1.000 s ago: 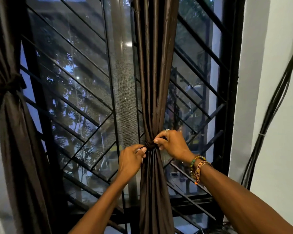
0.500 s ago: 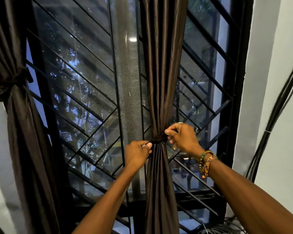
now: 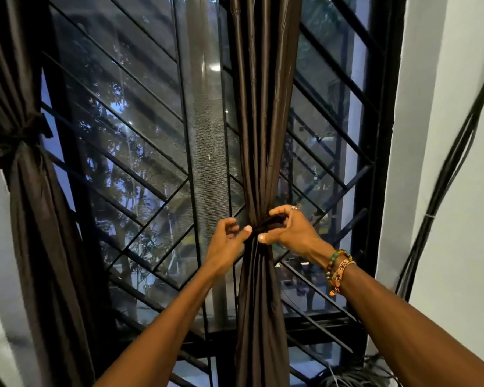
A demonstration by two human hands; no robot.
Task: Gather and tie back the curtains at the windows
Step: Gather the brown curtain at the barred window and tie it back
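Note:
A dark brown curtain (image 3: 263,107) hangs gathered into a narrow column in front of the window's middle. A dark tie band (image 3: 271,221) cinches it at hand height. My right hand (image 3: 291,230) grips the band's right end, thumb under and fingers over. My left hand (image 3: 227,244) is at the curtain's left side, thumb and fingers pinching the band there. A second brown curtain (image 3: 25,205) at the far left hangs gathered, with a knotted tie (image 3: 9,148) round it.
A black window grille (image 3: 140,169) with diagonal bars fills the window behind the curtains, and a mesh screen strip (image 3: 204,135) runs down beside the middle curtain. A white wall (image 3: 444,191) at the right carries a bundle of black cables (image 3: 453,152).
The view has shifted so curtain and hands sit further right and higher. My right hand has turned and now wraps its fingers over the band's end; my left hand stays at the curtain's left.

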